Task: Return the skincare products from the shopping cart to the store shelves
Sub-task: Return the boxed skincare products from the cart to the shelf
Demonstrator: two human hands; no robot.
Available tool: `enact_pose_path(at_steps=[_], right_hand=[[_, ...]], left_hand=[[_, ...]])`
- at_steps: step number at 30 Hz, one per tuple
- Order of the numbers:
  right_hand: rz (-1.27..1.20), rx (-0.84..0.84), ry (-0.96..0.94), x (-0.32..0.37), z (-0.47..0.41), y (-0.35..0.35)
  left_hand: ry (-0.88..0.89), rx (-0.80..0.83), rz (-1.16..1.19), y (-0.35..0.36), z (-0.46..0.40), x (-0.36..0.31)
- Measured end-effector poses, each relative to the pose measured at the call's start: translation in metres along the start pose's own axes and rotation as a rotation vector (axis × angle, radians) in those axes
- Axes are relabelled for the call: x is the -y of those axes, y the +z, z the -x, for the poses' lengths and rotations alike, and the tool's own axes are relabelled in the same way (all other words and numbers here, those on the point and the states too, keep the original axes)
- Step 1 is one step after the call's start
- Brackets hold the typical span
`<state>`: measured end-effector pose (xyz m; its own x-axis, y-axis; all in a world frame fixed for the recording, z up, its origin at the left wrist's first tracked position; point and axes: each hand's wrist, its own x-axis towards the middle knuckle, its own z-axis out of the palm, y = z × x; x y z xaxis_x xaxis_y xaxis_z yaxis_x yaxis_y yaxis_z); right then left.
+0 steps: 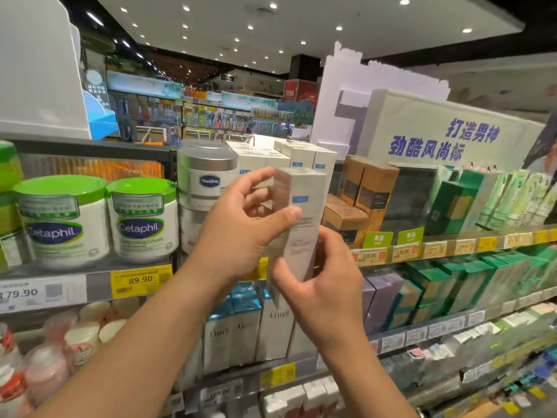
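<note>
Both my hands hold a tall white skincare box with a small blue label upright in front of the upper shelf. My left hand grips its upper part, the thumb across the front. My right hand holds its lower end from below. Just behind it stands a row of matching white boxes on the same shelf. The shopping cart is out of view.
Green-lidded Cetaphil tubs and a Vaseline jar stand to the left. Brown boxes and green boxes sit to the right. White Curel boxes fill the shelf below. Yellow price tags line the shelf edges.
</note>
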<state>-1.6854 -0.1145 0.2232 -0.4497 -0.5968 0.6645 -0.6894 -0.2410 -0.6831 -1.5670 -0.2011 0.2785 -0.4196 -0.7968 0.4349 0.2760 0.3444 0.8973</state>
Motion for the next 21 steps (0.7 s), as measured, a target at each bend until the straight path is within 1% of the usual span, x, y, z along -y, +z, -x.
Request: enact_pose_path(at_steps=[2, 4, 10, 15, 21], right_hand=[[-0.026, -0.047, -0.021, -0.002, -0.021, -0.002], [0.01, -0.073, -0.036, -0.004, -0.041, -0.005], [0.107, -0.057, 0.036, -0.016, -0.087, -0.007], [0.426, -0.113, 0.016, -0.023, -0.113, -0.005], [0.41, -0.155, 0.038, -0.034, -0.123, -0.005]], left_hand=[[0.01, 0.035, -0.071, 0.005, -0.009, 0.009], [-0.006, 0.046, -0.111, 0.01, -0.015, 0.018], [-0.054, 0.027, -0.193, 0.022, -0.036, 0.032], [-0.079, 0.035, -0.218, 0.025, -0.049, 0.031], [-0.072, 0.083, -0.302, 0.033, -0.058, 0.033]])
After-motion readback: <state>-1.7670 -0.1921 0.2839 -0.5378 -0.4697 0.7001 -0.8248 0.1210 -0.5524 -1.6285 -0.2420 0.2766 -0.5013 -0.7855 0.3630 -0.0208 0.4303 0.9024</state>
